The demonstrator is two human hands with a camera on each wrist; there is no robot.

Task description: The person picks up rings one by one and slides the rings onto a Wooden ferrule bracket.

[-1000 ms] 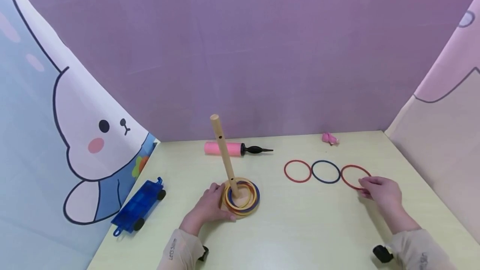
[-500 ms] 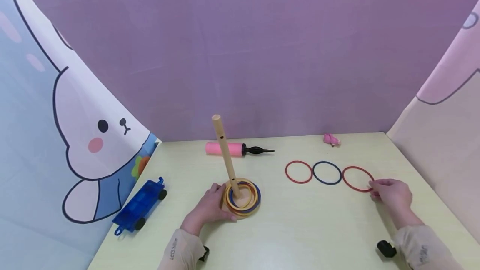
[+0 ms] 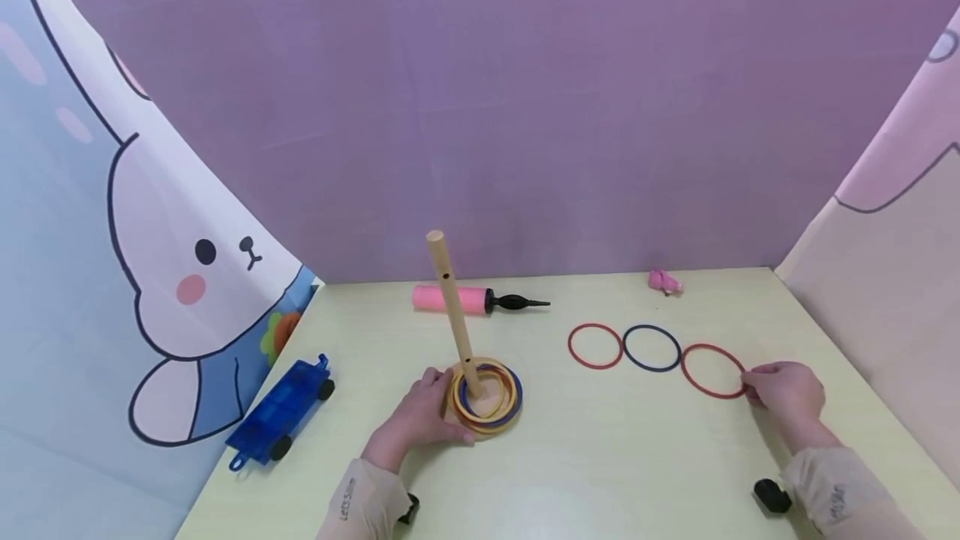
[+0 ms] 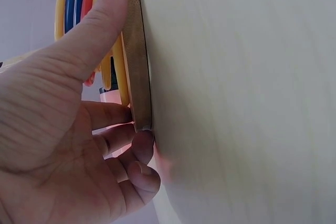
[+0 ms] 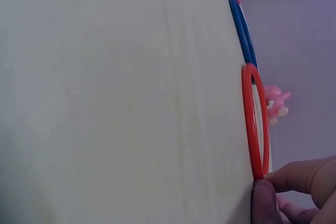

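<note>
My left hand (image 3: 426, 417) grips the near left edge of a wooden ring-toss stand (image 3: 454, 311). In the left wrist view, the thumb lies along its base (image 4: 137, 66) and the fingertips touch the base's lower end. Yellow, blue and red rings (image 4: 84, 3) are stacked around the upright peg. My right hand (image 3: 791, 394) pinches a red ring (image 5: 252, 124) at its right edge between thumb and forefinger. That ring touches or nearly touches a blue ring (image 3: 652, 370) on its left. Beyond the blue one lies another red ring (image 3: 596, 367).
Behind the stand lies a pink hand pump (image 3: 450, 299) with a black nozzle. A small pink toy figure (image 3: 664, 282) stands near the back edge. At the table's left edge is a blue toy wagon (image 3: 279, 411). A purple cloth (image 3: 525, 107) hangs behind.
The right hand first shifted right along the red ring. The ring then slid and turned a little toward me in its grasp. The left hand stays at the stand.
</note>
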